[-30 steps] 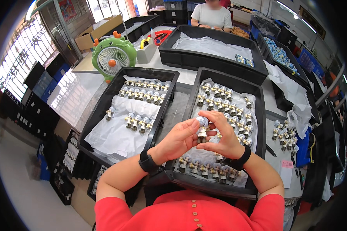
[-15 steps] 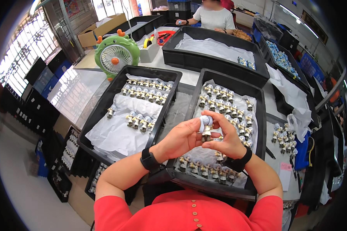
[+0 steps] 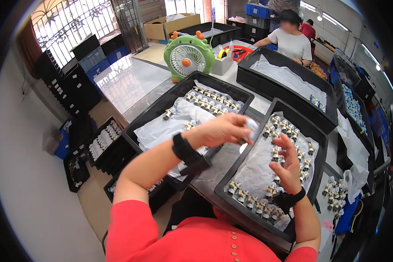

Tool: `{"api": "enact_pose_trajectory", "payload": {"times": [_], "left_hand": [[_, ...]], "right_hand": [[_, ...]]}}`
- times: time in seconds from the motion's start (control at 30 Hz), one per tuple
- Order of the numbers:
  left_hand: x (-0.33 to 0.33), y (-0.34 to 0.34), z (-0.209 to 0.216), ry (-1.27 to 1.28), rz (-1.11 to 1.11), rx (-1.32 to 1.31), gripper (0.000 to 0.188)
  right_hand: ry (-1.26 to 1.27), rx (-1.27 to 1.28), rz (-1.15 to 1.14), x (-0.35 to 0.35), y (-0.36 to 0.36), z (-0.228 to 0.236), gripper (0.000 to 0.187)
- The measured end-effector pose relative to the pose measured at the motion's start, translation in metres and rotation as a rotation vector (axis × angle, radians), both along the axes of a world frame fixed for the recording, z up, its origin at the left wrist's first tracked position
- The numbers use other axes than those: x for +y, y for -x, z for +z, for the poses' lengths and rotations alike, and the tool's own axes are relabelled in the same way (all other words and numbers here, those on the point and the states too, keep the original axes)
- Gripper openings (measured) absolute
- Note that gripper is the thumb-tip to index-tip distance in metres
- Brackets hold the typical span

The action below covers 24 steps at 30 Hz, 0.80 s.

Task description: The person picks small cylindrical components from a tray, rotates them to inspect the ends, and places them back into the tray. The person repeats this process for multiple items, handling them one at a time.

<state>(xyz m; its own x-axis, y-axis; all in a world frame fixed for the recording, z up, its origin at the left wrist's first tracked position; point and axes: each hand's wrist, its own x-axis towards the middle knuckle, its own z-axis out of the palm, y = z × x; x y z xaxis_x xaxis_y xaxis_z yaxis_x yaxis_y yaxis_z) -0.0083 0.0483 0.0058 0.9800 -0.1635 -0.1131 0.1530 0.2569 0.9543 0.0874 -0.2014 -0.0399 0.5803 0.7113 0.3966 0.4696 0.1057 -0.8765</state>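
My left hand (image 3: 225, 129) pinches a small figurine (image 3: 250, 127) with pale blue hair, blurred by motion, between thumb and fingers. It is over the gap between two black trays. My right hand (image 3: 289, 168) holds nothing; its fingers are apart and curved above the right tray (image 3: 248, 215). White paper lines that tray, with rows of similar figurines (image 3: 249, 198) standing or lying on it. Part of them is hidden under my right hand and wrist. In the left tray (image 3: 225, 85), more figurines (image 3: 207, 103) form rows at the far end, with a lone one (image 3: 169, 113) near its left side.
A green animal-shaped fan (image 3: 188, 56) stands behind the left tray. Beyond the right tray is another black tray (image 3: 284, 89), where a person in white (image 3: 288, 43) sits. Loose figurines (image 3: 336, 194) lie on the table at right. Stacked trays (image 3: 105, 139) stand on the floor at left.
My hands have parted. The left one has carried the figurine away from the right, which has let go and opened. The whole view has turned toward the left.
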Motion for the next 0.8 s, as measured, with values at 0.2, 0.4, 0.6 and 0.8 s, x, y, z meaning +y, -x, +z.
{"api": "enact_pose_trajectory", "payload": {"times": [0.2, 0.4, 0.6, 0.8], "left_hand": [[0.127, 0.029, -0.028, -0.549, 0.616, 0.138, 0.044], [0.176, 0.04, -0.093, -1.334, 0.678, 0.269, 0.041], [0.184, 0.03, -0.119, -1.401, 0.566, 0.343, 0.037], [0.188, 0.028, -0.118, -1.449, 0.525, 0.264, 0.042]], "right_hand": [[-0.034, 0.039, -0.045, 0.001, 0.0, 0.004, 0.066], [0.011, 0.026, -0.073, 0.003, -0.007, -0.006, 0.061], [0.04, 0.006, -0.112, 0.006, -0.011, -0.011, 0.055], [0.098, -0.025, -0.136, 0.004, -0.013, -0.011, 0.045]]}}
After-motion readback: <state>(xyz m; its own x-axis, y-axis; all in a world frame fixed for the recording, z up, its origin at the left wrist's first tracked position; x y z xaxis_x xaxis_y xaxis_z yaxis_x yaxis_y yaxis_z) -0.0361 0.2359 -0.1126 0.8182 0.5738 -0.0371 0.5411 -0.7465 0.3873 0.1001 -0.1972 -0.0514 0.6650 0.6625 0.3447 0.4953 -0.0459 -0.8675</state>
